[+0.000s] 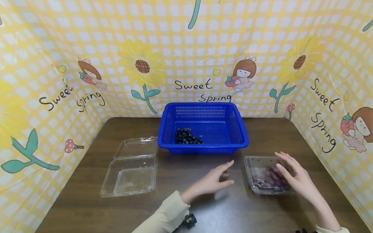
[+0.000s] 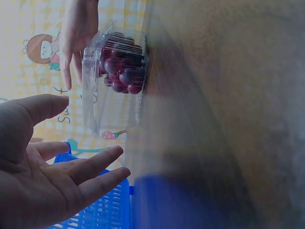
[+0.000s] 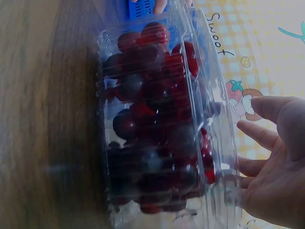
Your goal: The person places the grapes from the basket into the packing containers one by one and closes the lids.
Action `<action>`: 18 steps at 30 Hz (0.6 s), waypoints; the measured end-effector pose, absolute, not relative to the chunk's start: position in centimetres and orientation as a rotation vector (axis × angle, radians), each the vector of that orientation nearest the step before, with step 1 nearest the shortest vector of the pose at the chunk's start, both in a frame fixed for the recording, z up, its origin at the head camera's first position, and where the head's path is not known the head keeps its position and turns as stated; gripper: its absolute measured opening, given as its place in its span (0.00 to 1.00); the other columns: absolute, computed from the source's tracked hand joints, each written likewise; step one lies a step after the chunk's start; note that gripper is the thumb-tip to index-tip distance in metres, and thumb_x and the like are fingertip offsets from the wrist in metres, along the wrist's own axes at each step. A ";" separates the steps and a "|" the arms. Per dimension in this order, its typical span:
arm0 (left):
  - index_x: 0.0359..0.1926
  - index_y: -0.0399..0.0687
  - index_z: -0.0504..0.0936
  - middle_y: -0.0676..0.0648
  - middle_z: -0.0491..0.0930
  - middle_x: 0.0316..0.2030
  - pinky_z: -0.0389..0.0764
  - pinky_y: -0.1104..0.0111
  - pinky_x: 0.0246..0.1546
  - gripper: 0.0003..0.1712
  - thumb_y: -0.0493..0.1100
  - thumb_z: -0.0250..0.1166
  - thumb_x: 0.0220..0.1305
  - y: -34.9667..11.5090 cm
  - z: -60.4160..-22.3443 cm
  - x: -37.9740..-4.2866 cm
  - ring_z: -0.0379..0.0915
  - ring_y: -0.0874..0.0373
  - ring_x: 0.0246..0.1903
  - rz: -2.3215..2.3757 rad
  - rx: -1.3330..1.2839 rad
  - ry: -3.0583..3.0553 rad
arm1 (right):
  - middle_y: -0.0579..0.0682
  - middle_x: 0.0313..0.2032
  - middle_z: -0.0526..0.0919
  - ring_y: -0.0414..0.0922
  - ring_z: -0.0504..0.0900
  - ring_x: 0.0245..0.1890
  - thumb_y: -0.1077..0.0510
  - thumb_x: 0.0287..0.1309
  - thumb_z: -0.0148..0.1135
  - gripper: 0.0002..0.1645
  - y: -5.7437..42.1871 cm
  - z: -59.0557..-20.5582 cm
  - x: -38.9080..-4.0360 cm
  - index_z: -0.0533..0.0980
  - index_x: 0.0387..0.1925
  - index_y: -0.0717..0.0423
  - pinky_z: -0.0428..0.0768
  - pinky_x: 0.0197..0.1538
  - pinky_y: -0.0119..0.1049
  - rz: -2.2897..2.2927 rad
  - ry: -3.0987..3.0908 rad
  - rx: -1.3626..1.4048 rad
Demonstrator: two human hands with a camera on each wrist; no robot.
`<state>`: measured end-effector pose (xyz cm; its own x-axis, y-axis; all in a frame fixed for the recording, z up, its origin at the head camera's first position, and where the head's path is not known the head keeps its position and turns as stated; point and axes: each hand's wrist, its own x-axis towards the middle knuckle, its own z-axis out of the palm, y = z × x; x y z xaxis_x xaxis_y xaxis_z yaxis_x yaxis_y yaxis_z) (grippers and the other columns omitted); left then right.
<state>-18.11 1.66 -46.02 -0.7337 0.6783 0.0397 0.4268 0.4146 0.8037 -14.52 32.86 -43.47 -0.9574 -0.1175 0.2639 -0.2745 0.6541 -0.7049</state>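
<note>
A clear plastic clamshell box [image 1: 253, 165] with its lid down stands at the right of the table. Dark red grapes [image 3: 152, 90] fill much of it, bunched toward one side. My right hand [image 1: 298, 179] hovers at the box's right side, fingers extended; whether they touch the lid I cannot tell. To the left of the box, my left hand [image 1: 212, 181] is held above the table with fingers spread and nothing in them. In the left wrist view, a gap shows between the left hand [image 2: 57, 167] and the box.
A blue plastic basket [image 1: 204, 150] stands at the back middle, with a bunch of dark grapes [image 1: 185, 136] in its left part. An unfolded clear clamshell box [image 1: 129, 178] lies at the left. Patterned cloth [image 1: 186, 48] walls surround the brown table [image 1: 180, 213].
</note>
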 end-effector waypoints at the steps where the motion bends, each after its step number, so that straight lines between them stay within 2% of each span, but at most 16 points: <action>1: 0.72 0.56 0.47 0.38 0.53 0.69 0.68 0.64 0.59 0.42 0.52 0.59 0.64 1.5 -46.0 -18.1 0.73 0.55 0.54 1.224 0.958 2.381 | 0.64 0.67 0.57 0.33 0.43 0.69 0.57 0.65 0.53 0.27 32.7 -43.4 -14.6 0.64 0.65 0.51 0.51 0.57 0.72 1.193 -2.678 0.333; 3: 0.72 0.56 0.48 0.38 0.53 0.69 0.68 0.63 0.59 0.41 0.52 0.58 0.64 1.2 -46.0 -18.1 0.73 0.54 0.54 1.226 0.965 2.379 | 0.63 0.67 0.57 0.34 0.43 0.69 0.57 0.65 0.53 0.27 32.4 -43.3 -14.7 0.64 0.65 0.51 0.50 0.56 0.73 1.199 -2.688 0.361; 7: 0.72 0.55 0.49 0.39 0.54 0.69 0.69 0.63 0.59 0.41 0.52 0.58 0.64 0.6 -46.1 -18.2 0.73 0.53 0.54 1.234 0.955 2.379 | 0.62 0.66 0.59 0.52 0.46 0.70 0.56 0.64 0.54 0.27 31.5 -43.2 -15.5 0.65 0.64 0.50 0.50 0.56 0.73 1.195 -2.707 0.410; 10: 0.72 0.54 0.50 0.40 0.54 0.69 0.70 0.64 0.58 0.40 0.52 0.58 0.64 0.2 -46.1 -18.3 0.73 0.53 0.54 1.235 0.947 2.384 | 0.63 0.65 0.62 0.65 0.50 0.67 0.57 0.63 0.55 0.27 30.9 -43.1 -16.1 0.66 0.63 0.51 0.50 0.57 0.72 1.177 -2.709 0.460; 18: 0.71 0.51 0.52 0.40 0.56 0.68 0.66 0.58 0.61 0.40 0.52 0.58 0.64 -0.3 -45.9 -18.5 0.73 0.54 0.54 1.207 0.958 2.428 | 0.62 0.64 0.63 0.64 0.57 0.65 0.55 0.62 0.57 0.27 29.8 -42.8 -16.9 0.67 0.62 0.48 0.60 0.57 0.66 1.056 -2.741 0.535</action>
